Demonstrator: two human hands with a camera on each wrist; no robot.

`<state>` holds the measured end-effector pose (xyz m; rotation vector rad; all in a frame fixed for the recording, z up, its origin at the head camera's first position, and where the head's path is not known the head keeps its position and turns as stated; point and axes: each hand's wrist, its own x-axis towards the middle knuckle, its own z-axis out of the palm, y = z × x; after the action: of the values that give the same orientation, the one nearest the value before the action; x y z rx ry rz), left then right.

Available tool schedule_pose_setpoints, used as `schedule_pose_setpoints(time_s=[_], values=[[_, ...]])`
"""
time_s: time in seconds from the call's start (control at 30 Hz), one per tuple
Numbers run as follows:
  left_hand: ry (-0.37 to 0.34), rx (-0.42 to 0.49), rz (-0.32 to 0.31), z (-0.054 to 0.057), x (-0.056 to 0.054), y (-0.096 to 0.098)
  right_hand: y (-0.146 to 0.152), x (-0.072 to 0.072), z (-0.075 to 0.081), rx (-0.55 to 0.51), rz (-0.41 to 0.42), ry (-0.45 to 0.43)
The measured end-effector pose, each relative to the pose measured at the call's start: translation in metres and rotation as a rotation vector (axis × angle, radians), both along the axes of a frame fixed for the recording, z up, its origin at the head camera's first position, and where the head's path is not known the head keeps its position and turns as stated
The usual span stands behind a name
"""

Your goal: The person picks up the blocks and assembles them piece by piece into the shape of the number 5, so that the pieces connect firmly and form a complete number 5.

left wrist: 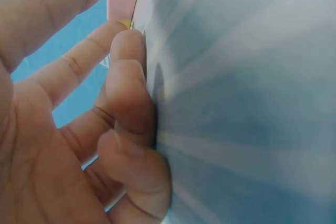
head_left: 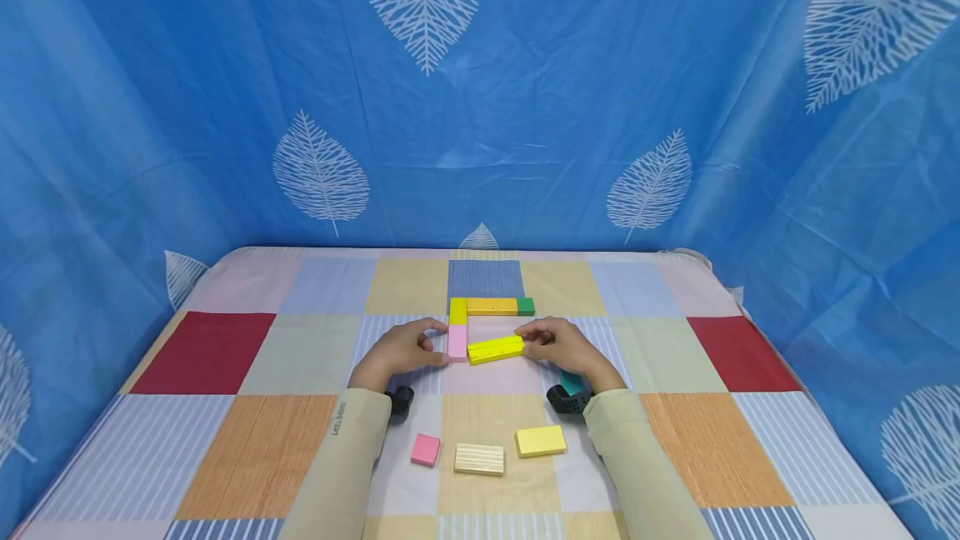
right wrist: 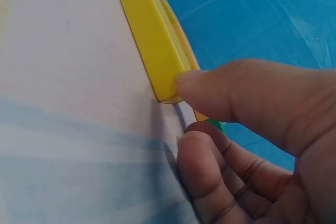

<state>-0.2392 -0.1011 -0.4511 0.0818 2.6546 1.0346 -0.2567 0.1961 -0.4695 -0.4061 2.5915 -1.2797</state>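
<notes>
In the head view my left hand (head_left: 401,350) has its index fingertip and thumb against the left side of a pink block (head_left: 457,343). Its other fingers bend down onto the cloth, as the left wrist view shows. My right hand (head_left: 564,346) pinches the right end of a long yellow block (head_left: 495,349), thumb on its end (right wrist: 170,85). That block lies slightly slanted, its left end close to the pink block's near end. Behind the pink block a shorter yellow block (head_left: 457,311) continues the line. From there an orange block (head_left: 491,307) and a green block (head_left: 526,307) run rightward.
Nearer to me lie a small pink block (head_left: 425,450), a striped wooden block (head_left: 479,459) and a pale yellow block (head_left: 540,441). A teal block (head_left: 572,382) is partly hidden beneath my right wrist. Blue leaf-patterned curtain (head_left: 480,165) surrounds the patchwork-covered table (head_left: 300,457).
</notes>
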Motion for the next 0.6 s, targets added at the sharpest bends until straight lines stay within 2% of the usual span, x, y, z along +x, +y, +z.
schedule_pose_setpoints(time_s=[0.23, 0.47, 0.6], values=[[0.000, 0.040, -0.029, -0.001, -0.001, -0.008, 0.003, -0.001, 0.002, -0.015, 0.025, -0.005], [0.017, 0.105, -0.082, 0.000, 0.001, -0.017, 0.009, 0.001, 0.007, -0.123, 0.045, -0.013], [0.018, 0.123, -0.126, 0.001, 0.004, -0.022, 0.019, -0.001, 0.009, -0.183, 0.038, 0.037]])
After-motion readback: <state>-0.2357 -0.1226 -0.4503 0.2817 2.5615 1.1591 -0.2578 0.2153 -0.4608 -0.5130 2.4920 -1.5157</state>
